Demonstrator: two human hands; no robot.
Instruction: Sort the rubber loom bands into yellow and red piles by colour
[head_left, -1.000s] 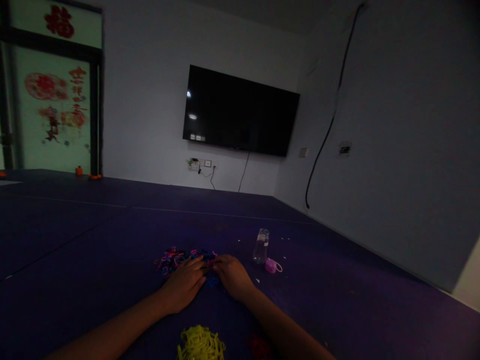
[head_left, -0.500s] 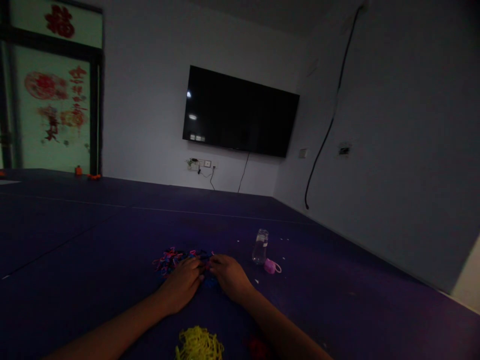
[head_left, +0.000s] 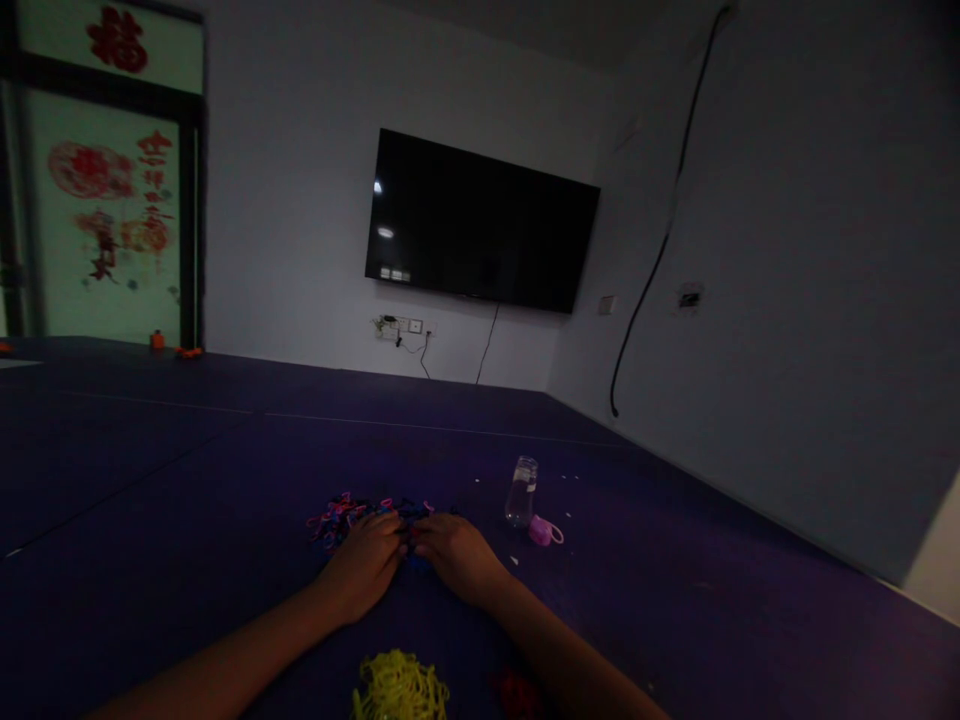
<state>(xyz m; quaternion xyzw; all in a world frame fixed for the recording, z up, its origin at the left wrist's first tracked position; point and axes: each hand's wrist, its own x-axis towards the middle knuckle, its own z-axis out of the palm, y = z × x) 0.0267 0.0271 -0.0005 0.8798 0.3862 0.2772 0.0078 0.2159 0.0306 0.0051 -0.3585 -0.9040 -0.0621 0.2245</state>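
A loose pile of thin rubber bands (head_left: 343,512) in pink, red, blue and dark colours lies on the purple tabletop in front of me. My left hand (head_left: 366,562) rests over its near right part, fingers bent and pressed together. From the right, my right hand (head_left: 459,556) reaches to the same spot, its fingers curled and its tips almost touching the left ones. The hands and dim light hide what is between the fingertips. Closer to me is a heap of yellow bands (head_left: 400,688). Dark red bands (head_left: 517,692) sit beside my right forearm, partly covered.
Right of the hands stands a clear bottle (head_left: 521,492), with a pink cap (head_left: 541,531) and its loop beside it. White scraps (head_left: 514,561) are scattered nearby. Small orange objects (head_left: 157,340) sit at the table's far left edge. A television (head_left: 484,222) hangs on the wall.
My right hand has shifted slightly left, closer to the left hand. My left hand stays almost where it was, and the piles look the same.
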